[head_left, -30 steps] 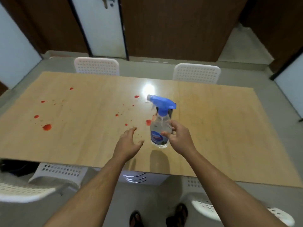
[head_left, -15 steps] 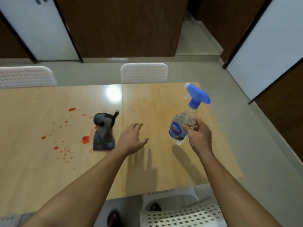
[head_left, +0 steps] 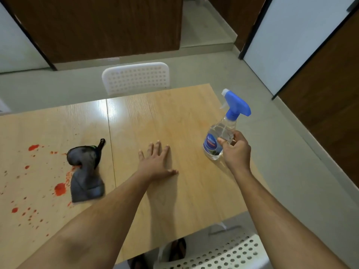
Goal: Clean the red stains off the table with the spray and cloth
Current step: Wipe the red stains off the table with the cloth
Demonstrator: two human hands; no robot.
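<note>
Table (head_left: 174, 117): light wood top, seam running front to back left of centre, glare patch on the far edge by the seam.

White perforated chair (head_left: 136, 77) tucked in at the far side of the table. Second white perforated chair (head_left: 219, 255) at the table's near edge, right side, only partly in frame.

Left hand (head_left: 155, 162): palm down flat on the table just right of the seam, fingers (head_left: 158, 147) straight and slightly spread, thumb out to the side. Holds nothing.

Right hand (head_left: 236, 152): raised over the table's right edge, fingers and thumb curled round the lower body of the spray bottle (head_left: 219, 136). Bottle is clear, blue label, blue trigger head with a white nozzle; tilted, head leaning away from the person and nozzle facing left across the table. Off the table surface, held in the air.

Cloth (head_left: 85, 171): dark grey, crumpled, lying on the table just left of the seam, well apart from the left hand. A small black loop sticks out at its far end. Touched by neither hand.

Red stains (head_left: 59, 189): scattered over the table left of the cloth, one larger blob just beside the cloth's near-left edge, another blob farther back, many small specks towards the table's near-left side. A reddish smear runs along the cloth's left edge.
</note>
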